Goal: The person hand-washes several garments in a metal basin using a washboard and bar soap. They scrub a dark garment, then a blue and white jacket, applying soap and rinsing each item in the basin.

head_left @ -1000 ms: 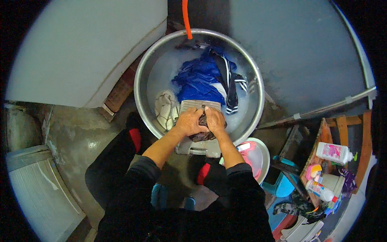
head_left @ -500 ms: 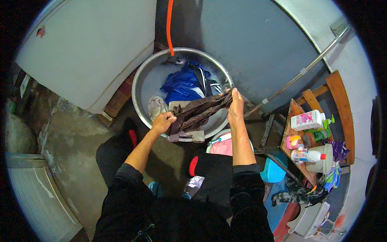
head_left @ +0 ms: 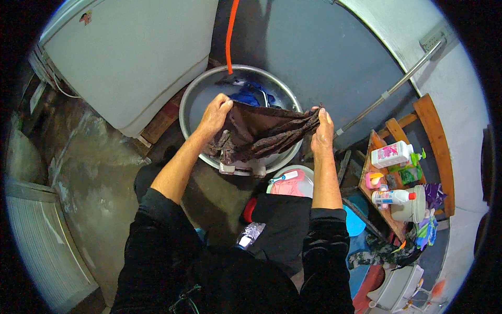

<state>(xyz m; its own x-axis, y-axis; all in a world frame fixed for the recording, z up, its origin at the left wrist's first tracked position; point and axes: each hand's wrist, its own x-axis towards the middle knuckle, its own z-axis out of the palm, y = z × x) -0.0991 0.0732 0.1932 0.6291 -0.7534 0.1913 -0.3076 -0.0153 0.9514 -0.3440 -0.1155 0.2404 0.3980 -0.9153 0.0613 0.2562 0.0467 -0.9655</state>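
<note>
My left hand [head_left: 217, 114] and my right hand [head_left: 323, 130] grip opposite ends of a dark brown cloth [head_left: 264, 131] with lace-like areas, stretched out above a large metal basin [head_left: 185, 110]. Both hands have their fingers closed on it. Behind the cloth, blue garments [head_left: 246, 94] with a white-striped piece lie in the basin. A pale washboard [head_left: 227, 169] shows at the basin's front edge, mostly hidden by the cloth. An orange hose [head_left: 230, 36] hangs over the back rim.
A small bowl [head_left: 303, 175] with pink cloth sits at the right front of the basin. A wooden stand [head_left: 376, 141] holds bottles [head_left: 389, 156] and a pail [head_left: 410, 210]. A white appliance [head_left: 130, 68] is at back left, a metal pole [head_left: 381, 97] at right.
The brown cloth was bunched on the washboard under both hands. It is now lifted and spread between them. Since half a second ago, my left hand has risen higher with its end.
</note>
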